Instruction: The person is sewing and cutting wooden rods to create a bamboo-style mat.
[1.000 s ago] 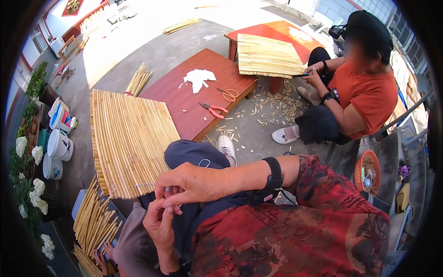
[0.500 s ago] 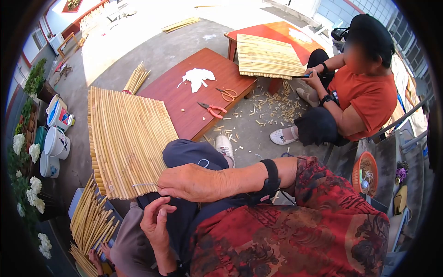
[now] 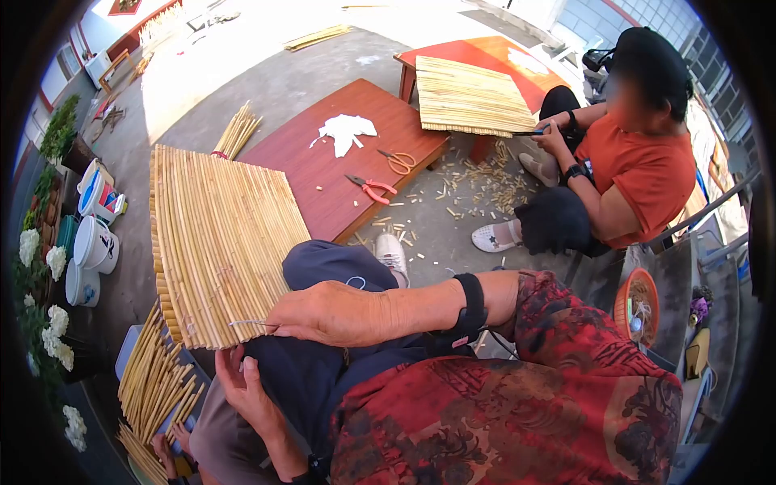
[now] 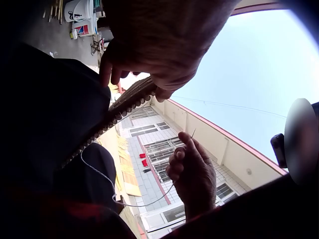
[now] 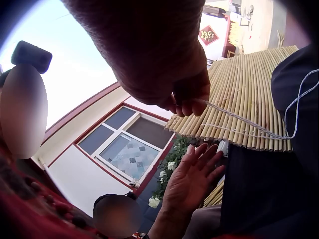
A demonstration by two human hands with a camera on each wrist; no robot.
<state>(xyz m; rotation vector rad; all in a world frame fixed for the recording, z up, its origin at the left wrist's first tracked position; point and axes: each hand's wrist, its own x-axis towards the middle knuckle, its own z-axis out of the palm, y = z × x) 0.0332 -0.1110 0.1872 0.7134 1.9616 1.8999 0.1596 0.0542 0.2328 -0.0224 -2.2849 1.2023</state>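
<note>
A mat of thin reed stalks [image 3: 222, 250] slants across the person's lap, its near edge stitched with white cord [image 5: 239, 122]. My right hand [image 3: 327, 314] is close beside that edge; in the left wrist view, its thumb and fingers pinch a needle [image 4: 194, 133] with a thin tip sticking up. The cord runs in a loose loop from this hand to the mat's edge. My left hand [image 3: 252, 398] is at the mat's lower edge, palm up with fingers extended, as the right wrist view shows [image 5: 187, 184].
A low red table [image 3: 323, 153] bears pliers [image 3: 370, 188], scissors [image 3: 398, 162] and white cloth [image 3: 346, 133]. Cut reeds [image 3: 158, 380] lie at lower left near another person's hands. Buckets [image 3: 95, 244] stand left. A person in orange [image 3: 647, 174] works on another mat [image 3: 469, 95].
The hands were together a second ago and have parted. My right hand has moved left toward the mat's edge; my left hand has gone left and opened out under that edge.
</note>
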